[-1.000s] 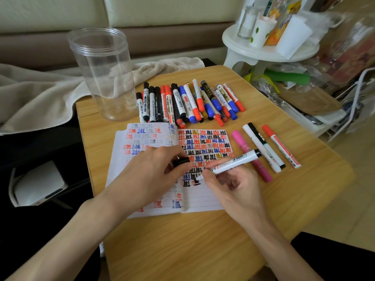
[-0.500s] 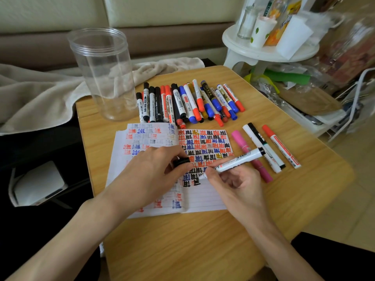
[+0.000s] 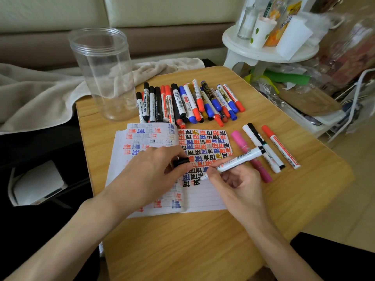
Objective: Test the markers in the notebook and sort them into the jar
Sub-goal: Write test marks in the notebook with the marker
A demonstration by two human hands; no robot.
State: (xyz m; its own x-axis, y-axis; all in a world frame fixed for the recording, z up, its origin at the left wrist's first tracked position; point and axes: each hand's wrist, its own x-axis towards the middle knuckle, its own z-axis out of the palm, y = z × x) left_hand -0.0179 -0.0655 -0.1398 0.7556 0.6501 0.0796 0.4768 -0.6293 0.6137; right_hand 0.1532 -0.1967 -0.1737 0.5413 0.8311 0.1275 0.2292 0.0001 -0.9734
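Table (image 3: 203, 240) with a clear jar (image 3: 105, 78) standing beyond the left hand (image 3: 150, 177).
The notebook (image 3: 203, 197) lies under both hands. The right hand (image 3: 237, 183) pinches a white marker (image 3: 241, 158), its long axis slanting: tip down-left on the page, rear end up-right. The left hand's curled fingers pinch a black cap (image 3: 181, 161), mostly hidden; the nib is hard to make out.

Bare table (image 3: 182, 246) lay open along the near edge. The tall jar (image 3: 103, 78) stood far left, a row of markers (image 3: 188, 104) packed just beside it; four loose markers (image 3: 271, 153) crowded the right.
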